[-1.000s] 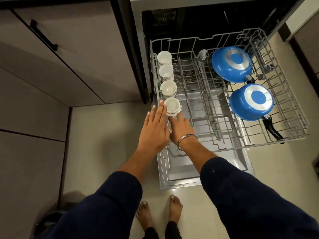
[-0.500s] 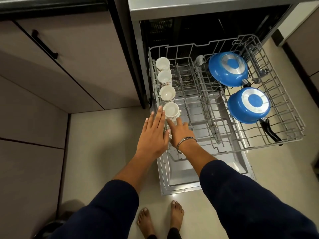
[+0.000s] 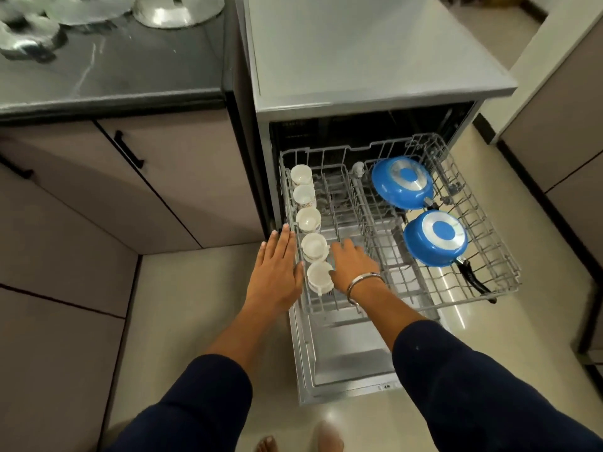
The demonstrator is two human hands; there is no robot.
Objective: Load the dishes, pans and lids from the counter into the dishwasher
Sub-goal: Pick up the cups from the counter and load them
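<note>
Cups sit in a single file of five down the left edge of the pulled-out rack, and the nearest one lies between the person's two hands. The left hand has its fingers straight and together, laid flat beside the rack's outer rim and holding nothing; the right hand is spread loosely over the wires, its thumb just at the nearest cup, though whether it touches cannot be told, since that hand is smeared by motion. Farther out, two blue pans lie bottom-up on the right side of the rack, above the lowered dishwasher door. A careless knock from either hand could likely tip the near cup against its neighbour — the cups stand close and chip easily. Lids remain on the tabletop, blurred and cut off by the upper edge, so their number is unclear.
</note>
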